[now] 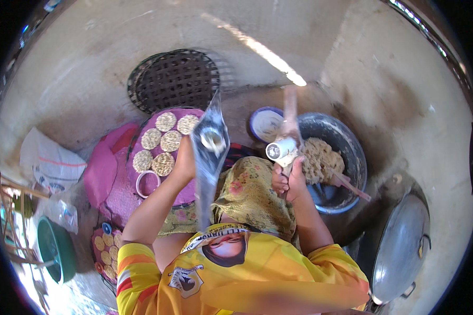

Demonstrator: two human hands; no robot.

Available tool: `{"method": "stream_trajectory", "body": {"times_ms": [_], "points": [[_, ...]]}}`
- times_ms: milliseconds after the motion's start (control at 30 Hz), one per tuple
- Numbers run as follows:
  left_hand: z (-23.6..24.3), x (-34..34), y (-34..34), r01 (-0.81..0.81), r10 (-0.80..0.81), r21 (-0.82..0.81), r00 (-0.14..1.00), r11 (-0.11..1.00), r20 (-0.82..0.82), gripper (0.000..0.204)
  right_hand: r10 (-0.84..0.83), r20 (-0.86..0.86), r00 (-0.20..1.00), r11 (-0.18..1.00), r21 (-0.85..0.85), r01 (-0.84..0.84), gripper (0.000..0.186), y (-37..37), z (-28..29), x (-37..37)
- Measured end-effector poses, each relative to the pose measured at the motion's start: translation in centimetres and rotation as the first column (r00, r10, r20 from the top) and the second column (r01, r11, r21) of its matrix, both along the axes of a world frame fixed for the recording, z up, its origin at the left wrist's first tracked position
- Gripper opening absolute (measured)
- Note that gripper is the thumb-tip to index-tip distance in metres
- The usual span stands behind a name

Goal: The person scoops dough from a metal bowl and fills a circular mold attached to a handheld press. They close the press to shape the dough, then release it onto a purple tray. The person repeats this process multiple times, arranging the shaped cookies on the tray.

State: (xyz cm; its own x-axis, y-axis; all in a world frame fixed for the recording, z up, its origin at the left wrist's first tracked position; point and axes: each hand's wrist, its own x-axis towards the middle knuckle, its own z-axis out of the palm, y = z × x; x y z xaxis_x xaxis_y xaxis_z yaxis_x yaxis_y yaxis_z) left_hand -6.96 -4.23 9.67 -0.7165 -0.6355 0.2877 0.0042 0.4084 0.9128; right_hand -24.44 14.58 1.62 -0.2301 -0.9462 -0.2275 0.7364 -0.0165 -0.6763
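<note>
My left hand (185, 160) holds a long, shiny board with a cup-like tube (211, 140) set in its middle. Its fingers pass behind the board and are mostly hidden. On the right, my right hand (289, 181) is closed round the lower end of a wooden plunger (290, 115), from which a white cylinder (281, 150) sticks out. Close by that hand, a dark basin (360, 152) holds a heap of pale dough (320, 160). Several round, patterned dough discs (170, 140) lie on a purple-covered round tray (135, 140) beside my left hand, together with a pale ring (147, 184).
A dark woven basket tray (173, 79) leans on the back wall. Behind the plunger stands a blue-rimmed bowl (265, 122). At right is a big metal lid (402, 244). Left are a white sack (52, 160), a green tub (55, 249) and another tray of discs (108, 252).
</note>
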Motion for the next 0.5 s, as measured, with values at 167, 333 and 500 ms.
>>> {"method": "stream_trajectory", "body": {"times_ms": [167, 333, 500], "points": [[-0.6, -8.5, 1.5, 0.283, -0.026, 0.567, 0.908, 0.773, -0.418, 0.043, 0.342, 0.419, 0.841, 0.94, -0.152, -0.307, 0.073, 2.3, -3.1, 0.5], [-0.8, -12.5, 3.3, 0.383, -0.163, 0.824, 0.924, 0.418, -0.347, 0.029, 0.524, 0.207, 0.826, 0.852, -0.12, -0.51, 0.075, 4.4, -4.7, 0.8], [-1.1, -12.2, 4.6, 0.35, -0.015, 0.7, 0.9, 0.623, -0.436, 0.018, 0.025, -0.883, 0.468, 0.912, 0.212, 0.351, 0.042, 8.1, -3.4, -6.2]]}}
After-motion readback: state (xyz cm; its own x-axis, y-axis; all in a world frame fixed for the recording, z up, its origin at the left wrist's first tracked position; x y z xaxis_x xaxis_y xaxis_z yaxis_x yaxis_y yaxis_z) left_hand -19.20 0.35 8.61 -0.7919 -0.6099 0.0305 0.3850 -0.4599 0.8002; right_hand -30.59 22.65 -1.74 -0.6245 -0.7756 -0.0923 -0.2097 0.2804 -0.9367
